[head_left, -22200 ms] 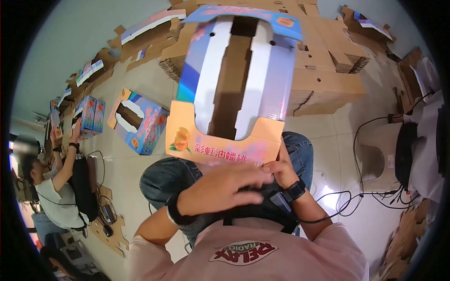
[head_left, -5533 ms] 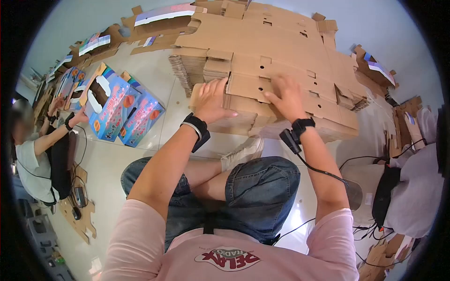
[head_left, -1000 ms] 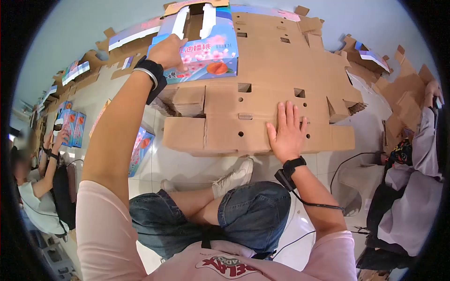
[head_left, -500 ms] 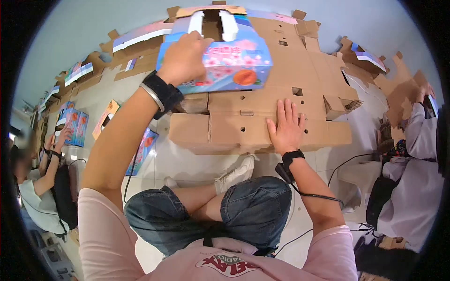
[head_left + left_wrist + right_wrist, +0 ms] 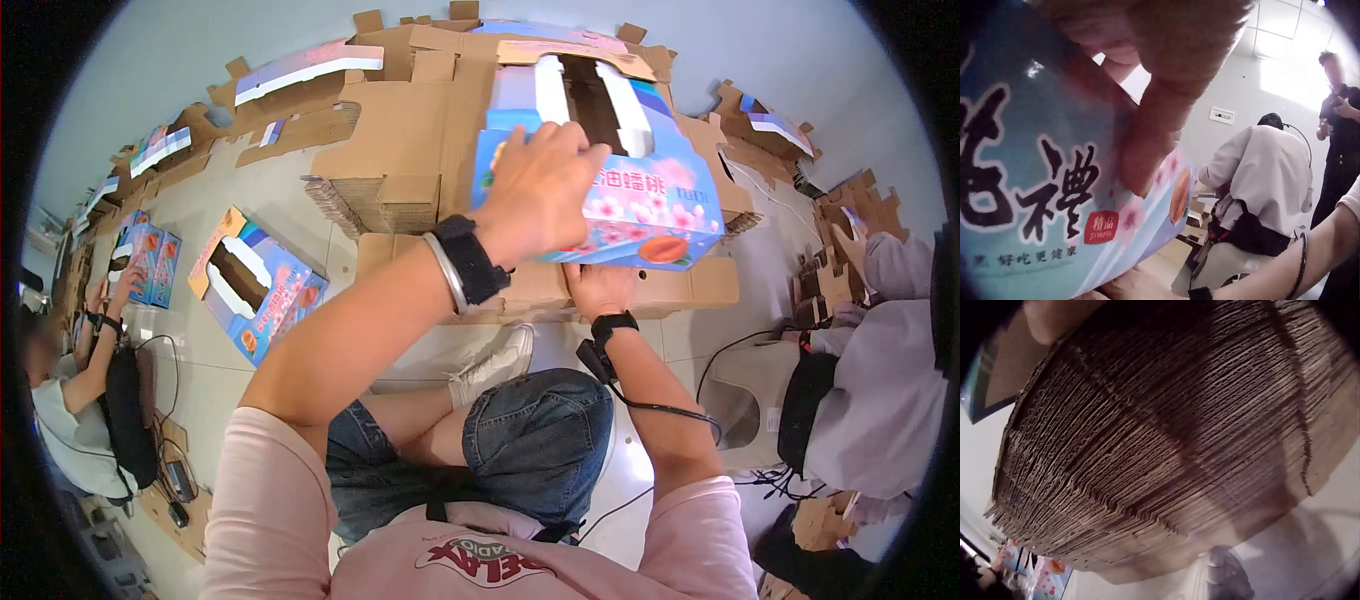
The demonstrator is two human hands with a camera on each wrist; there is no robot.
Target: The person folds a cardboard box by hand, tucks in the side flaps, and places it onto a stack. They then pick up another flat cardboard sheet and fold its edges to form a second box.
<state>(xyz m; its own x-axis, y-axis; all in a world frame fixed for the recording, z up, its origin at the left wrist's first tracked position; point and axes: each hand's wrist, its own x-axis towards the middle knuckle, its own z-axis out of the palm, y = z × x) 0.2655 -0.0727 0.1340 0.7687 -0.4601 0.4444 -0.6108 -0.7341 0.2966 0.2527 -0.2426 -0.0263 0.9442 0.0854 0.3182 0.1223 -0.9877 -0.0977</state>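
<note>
My left hand [image 5: 545, 190] grips a blue-and-pink peach carton [image 5: 675, 215] by its near left side. In the left wrist view, the thumb [image 5: 1160, 125] presses on the printed panel of the carton [image 5: 1041, 162], with fingers over its top edge. The carton has white inner flaps round a long opening on top. It overlaps the stack of flat brown cardboard blanks [image 5: 385, 115]. My right hand [image 5: 603, 290] rests at the near edge of that stack, its fingers hidden below the carton. Layered sheet edges of the stack [image 5: 1166, 444] fill the right wrist view.
Another peach carton [image 5: 255, 290] stands on the floor to the left. Beyond it a person [image 5: 85, 400] handles further cartons [image 5: 155, 260]. A person in grey [image 5: 870, 360] sits at the right by a stool [image 5: 745, 400] and cables. Cardboard pieces line the wall.
My left hand has carried the carton rightward across the stack, so it now covers the right hand's fingers. The right hand stays at the stack. Earlier, both hands were on the stack.
</note>
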